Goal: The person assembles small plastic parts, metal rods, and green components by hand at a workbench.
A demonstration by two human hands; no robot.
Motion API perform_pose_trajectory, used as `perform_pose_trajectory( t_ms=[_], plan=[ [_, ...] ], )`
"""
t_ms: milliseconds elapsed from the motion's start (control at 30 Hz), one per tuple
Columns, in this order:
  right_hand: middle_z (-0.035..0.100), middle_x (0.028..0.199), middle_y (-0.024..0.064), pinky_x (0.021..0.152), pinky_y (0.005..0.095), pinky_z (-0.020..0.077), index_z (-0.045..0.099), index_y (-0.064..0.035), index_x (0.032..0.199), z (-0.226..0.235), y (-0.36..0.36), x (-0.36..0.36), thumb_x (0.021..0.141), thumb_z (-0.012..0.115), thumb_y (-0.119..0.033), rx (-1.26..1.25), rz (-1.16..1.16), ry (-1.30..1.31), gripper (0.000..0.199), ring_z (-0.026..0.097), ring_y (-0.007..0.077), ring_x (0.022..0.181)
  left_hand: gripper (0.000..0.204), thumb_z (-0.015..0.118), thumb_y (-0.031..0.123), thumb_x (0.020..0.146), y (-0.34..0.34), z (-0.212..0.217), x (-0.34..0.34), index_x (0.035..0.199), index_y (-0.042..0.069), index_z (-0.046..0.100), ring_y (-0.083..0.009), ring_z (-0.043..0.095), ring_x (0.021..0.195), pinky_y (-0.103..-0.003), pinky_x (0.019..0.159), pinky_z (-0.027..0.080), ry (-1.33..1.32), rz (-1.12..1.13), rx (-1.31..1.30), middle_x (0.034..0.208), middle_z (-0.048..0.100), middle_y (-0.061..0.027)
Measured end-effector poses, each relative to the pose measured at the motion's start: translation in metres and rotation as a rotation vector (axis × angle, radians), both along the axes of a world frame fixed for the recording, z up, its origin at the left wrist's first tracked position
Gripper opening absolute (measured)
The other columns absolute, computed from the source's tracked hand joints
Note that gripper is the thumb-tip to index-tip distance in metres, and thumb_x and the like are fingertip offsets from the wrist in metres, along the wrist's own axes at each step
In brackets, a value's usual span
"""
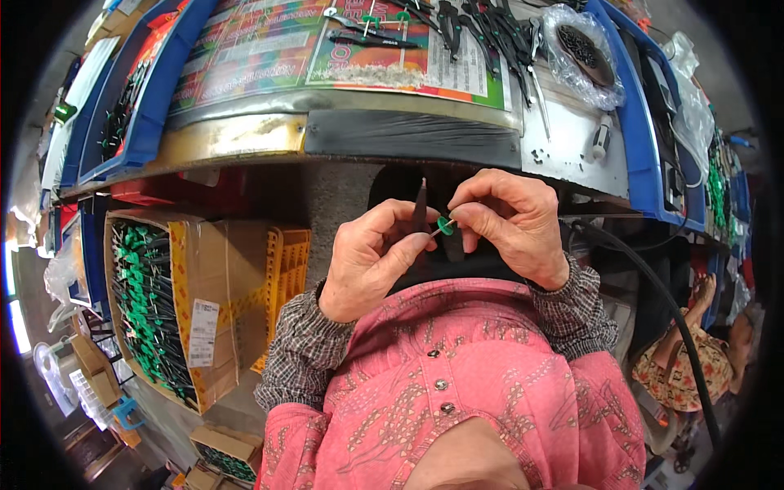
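Above my lap, both hands meet at a thin metal rod with a small green disc (445,226) on it. My left hand (367,257) pinches one end of the rod between thumb and fingers. A slim black piece with a pale tip (420,204) stands up from the same fingers. On the other side of the disc, my right hand (514,229) is closed with thumb and fingertips at the rod's other end. Several black tools (490,37) and a few black pieces with green discs (371,37) lie on the bench beyond.
The bench edge (408,135) runs just past my hands. Blue bins (147,106) stand at both ends, with a plastic bag of small dark parts (581,53) at the right. At my left is a cardboard box (229,286) of green-and-black pieces. A black cable (670,302) hangs right; another person sits beyond.
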State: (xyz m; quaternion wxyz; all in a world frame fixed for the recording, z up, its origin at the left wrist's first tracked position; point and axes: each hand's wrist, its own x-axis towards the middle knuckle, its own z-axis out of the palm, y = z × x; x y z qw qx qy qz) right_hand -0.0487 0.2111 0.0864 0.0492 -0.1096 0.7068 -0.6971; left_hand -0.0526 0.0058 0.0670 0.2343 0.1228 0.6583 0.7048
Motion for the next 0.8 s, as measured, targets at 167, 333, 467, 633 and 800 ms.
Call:
perform_pose_trajectory(
  t_ms=[167,333,467,633,800],
  plan=[
    [0.062,0.077,0.0044,0.053,0.0189,0.0484,0.062,0.0046,0.091,-0.011,-0.001,0.014,0.088,0.063,-0.002,-0.014,-0.057,-0.032,0.007,0.058,0.0063,0.058,0.027,0.062,0.008,0.089,0.003,-0.016,0.015,0.114,-0.003,0.057,-0.0078,0.060,0.082,-0.020,0.067,0.046,-0.121,0.076,0.221,0.094,0.065,-0.0056],
    [0.062,0.077,0.0061,0.054,0.0205,0.0514,0.061,0.0050,0.092,-0.022,-0.001,0.023,0.089,0.063,-0.001,-0.051,-0.092,-0.079,0.007,0.060,0.0082,0.060,0.052,0.061,0.006,0.089,0.002,-0.029,0.023,0.136,-0.001,0.039,-0.0141,0.064,0.087,-0.025,0.074,0.052,-0.199,0.048,0.297,0.097,0.064,-0.0098],
    [0.063,0.077,0.0079,0.054,0.0225,0.0533,0.060,0.0054,0.092,-0.029,0.002,0.025,0.090,0.061,-0.001,-0.140,-0.088,-0.172,0.007,0.062,0.0112,0.061,0.058,0.057,0.002,0.091,0.002,-0.035,0.033,0.142,0.002,0.030,-0.0167,0.064,0.086,-0.027,0.078,0.053,-0.110,0.127,0.268,0.099,0.064,-0.0147],
    [0.062,0.076,0.0090,0.055,0.0240,0.0544,0.060,0.0056,0.092,-0.035,0.004,0.027,0.090,0.060,-0.002,-0.189,-0.078,-0.209,0.008,0.064,0.0140,0.061,0.030,0.056,0.001,0.091,-0.006,-0.041,0.038,0.121,0.000,0.058,-0.0143,0.062,0.080,-0.026,0.071,0.051,0.322,0.172,-0.064,0.098,0.064,-0.0114],
    [0.062,0.076,0.0093,0.055,0.0246,0.0547,0.059,0.0054,0.091,-0.036,0.000,0.031,0.090,0.061,-0.003,-0.196,-0.083,-0.259,0.008,0.065,0.0155,0.060,0.043,0.068,-0.014,0.071,0.000,-0.046,0.043,0.108,0.006,0.067,-0.0191,0.065,0.082,-0.026,0.071,0.051,0.689,0.243,-0.270,0.109,0.058,-0.0126]
  ],
)
